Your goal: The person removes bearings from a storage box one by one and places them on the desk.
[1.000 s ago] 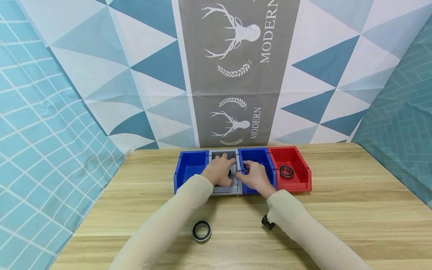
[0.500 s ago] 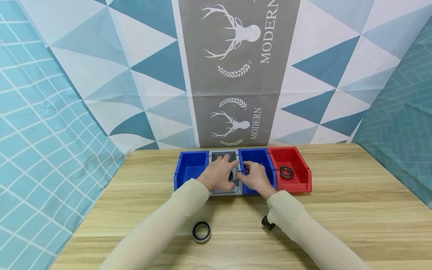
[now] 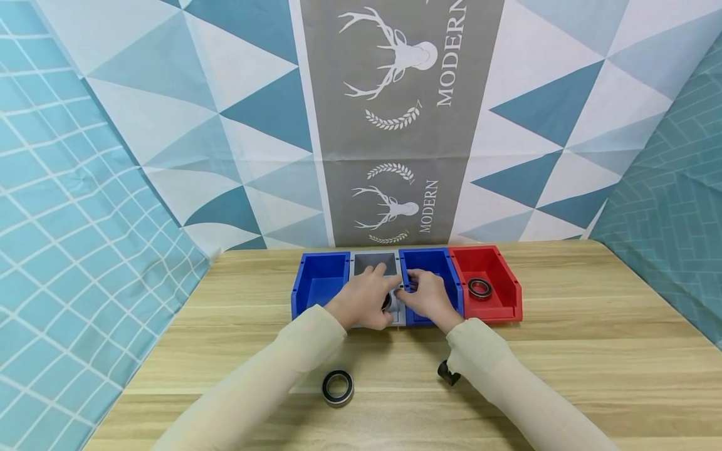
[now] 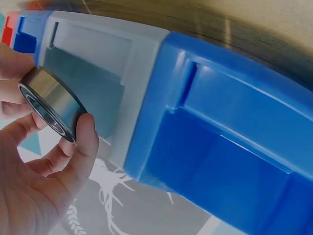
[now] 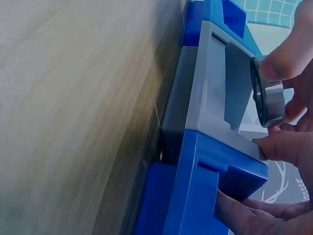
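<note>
A ball bearing [image 4: 56, 100] is pinched edge-on between the thumb and fingers of my left hand [image 3: 366, 297], tilted above the grey bin [image 3: 373, 263]. In the head view the hand mostly covers it. Close beside it, my right hand [image 3: 430, 299] grips the wall where the grey bin meets the blue bin [image 3: 442, 263]. Its thumb [image 5: 283, 147] lies on the grey edge while the other fingers [image 5: 244, 210] reach into the blue bin.
Another blue bin [image 3: 321, 285] stands at the row's left end. A red bin [image 3: 510, 291] on the right contains a bearing [image 3: 479, 289]. Nearer on the wooden table [image 3: 237, 369] lie another bearing [image 3: 338, 388] and a small black object [image 3: 448, 373], partly behind the right sleeve.
My left hand has drawn slightly toward me with the bearing, uncovering more of the grey bin's back. The right hand stays at the bin wall.
</note>
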Demonstrator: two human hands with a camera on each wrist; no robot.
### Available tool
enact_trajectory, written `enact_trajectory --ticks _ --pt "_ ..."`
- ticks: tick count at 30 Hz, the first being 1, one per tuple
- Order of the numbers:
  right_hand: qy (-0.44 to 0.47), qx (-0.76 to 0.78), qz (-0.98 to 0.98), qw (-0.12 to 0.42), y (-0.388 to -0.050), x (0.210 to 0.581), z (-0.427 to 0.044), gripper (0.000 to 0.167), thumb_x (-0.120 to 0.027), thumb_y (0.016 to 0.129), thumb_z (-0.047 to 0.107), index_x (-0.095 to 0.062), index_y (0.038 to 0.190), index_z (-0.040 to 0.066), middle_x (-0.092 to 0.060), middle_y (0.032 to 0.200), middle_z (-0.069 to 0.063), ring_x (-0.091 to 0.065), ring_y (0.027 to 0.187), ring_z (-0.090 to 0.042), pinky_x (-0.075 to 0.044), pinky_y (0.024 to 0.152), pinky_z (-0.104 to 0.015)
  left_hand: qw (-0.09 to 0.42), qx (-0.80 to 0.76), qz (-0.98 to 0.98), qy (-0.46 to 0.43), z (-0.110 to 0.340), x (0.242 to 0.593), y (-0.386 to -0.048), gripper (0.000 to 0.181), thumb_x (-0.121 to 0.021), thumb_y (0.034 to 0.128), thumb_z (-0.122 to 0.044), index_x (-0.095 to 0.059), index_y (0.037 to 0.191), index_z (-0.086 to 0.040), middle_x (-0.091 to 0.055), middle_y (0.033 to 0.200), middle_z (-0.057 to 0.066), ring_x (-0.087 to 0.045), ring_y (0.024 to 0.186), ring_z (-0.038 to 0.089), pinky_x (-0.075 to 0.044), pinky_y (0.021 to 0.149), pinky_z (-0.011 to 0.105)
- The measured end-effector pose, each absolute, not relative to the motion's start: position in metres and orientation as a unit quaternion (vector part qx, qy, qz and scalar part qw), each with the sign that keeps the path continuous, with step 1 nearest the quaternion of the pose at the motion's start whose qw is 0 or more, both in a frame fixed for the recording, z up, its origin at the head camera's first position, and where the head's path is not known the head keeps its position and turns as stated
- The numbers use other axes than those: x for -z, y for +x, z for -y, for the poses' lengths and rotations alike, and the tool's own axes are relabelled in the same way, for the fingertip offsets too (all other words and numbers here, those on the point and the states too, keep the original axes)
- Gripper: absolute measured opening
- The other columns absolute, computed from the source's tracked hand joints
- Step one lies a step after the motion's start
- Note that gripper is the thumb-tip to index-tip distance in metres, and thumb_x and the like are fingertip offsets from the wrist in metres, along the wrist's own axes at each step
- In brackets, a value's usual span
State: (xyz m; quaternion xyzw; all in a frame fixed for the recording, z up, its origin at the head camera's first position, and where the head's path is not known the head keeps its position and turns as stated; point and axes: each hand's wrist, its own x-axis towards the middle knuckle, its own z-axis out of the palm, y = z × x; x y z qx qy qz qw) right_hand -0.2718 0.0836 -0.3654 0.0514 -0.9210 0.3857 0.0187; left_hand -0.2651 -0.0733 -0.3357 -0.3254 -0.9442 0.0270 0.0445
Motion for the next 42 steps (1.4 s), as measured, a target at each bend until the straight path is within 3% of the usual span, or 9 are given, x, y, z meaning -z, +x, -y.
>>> enact_trajectory --ticks 15,21,27,34,42 --pt "0.055 -0.376 0.924 0.041 -0.271 0.364 -0.083 0.056 -0.071 0.083 0.019 -0.055 0.131 -0.003 -0.062 0.128 -0.021 -0.063 0.113 -0.034 -0.053 0.092 -0.043 0.068 -0.046 0.93 -0.357 0.076 0.329 -0.247 0.057 -0.069 0.0726 -0.034 -0.055 0.126 -0.019 -0.058 0.116 0.01 -0.059 0.093 0.025 -0.056 0.076 0.038" --pt "0.058 -0.38 0.922 0.04 -0.27 0.364 -0.082 0.055 -0.07 0.083 0.015 -0.054 0.132 -0.004 -0.061 0.129 -0.022 -0.064 0.113 -0.034 -0.054 0.091 -0.042 0.066 -0.043 0.929 -0.361 0.078 0.329 -0.24 0.055 -0.068 0.0732 -0.032 -0.054 0.125 -0.021 -0.058 0.117 0.01 -0.06 0.098 0.027 -0.056 0.08 0.04" --pt "0.052 -0.376 0.924 0.034 -0.27 0.364 -0.082 0.054 -0.068 0.084 0.016 -0.054 0.133 -0.003 -0.061 0.13 -0.022 -0.063 0.114 -0.034 -0.053 0.092 -0.043 0.061 -0.041 0.932 -0.356 0.08 0.329 -0.232 0.063 -0.069 0.0747 -0.032 -0.05 0.135 -0.024 -0.055 0.128 0.015 -0.058 0.113 0.033 -0.057 0.081 0.045" --pt "0.053 -0.377 0.924 0.03 -0.27 0.364 -0.083 0.057 -0.069 0.085 0.021 -0.052 0.133 -0.004 -0.058 0.132 -0.023 -0.06 0.117 -0.037 -0.052 0.094 -0.046 0.079 -0.044 0.923 -0.373 0.081 0.33 -0.223 0.063 -0.07 0.0748 -0.034 -0.049 0.133 -0.023 -0.056 0.119 0.012 -0.059 0.1 0.025 -0.057 0.073 0.038" --pt "0.05 -0.383 0.922 0.025 -0.269 0.364 -0.083 0.057 -0.067 0.087 0.022 -0.051 0.135 -0.004 -0.058 0.132 -0.024 -0.06 0.117 -0.037 -0.051 0.094 -0.048 0.072 -0.051 0.918 -0.386 0.079 0.329 -0.21 0.058 -0.07 0.0745 -0.033 -0.053 0.129 -0.02 -0.056 0.126 0.012 -0.06 0.101 0.026 -0.057 0.075 0.038"
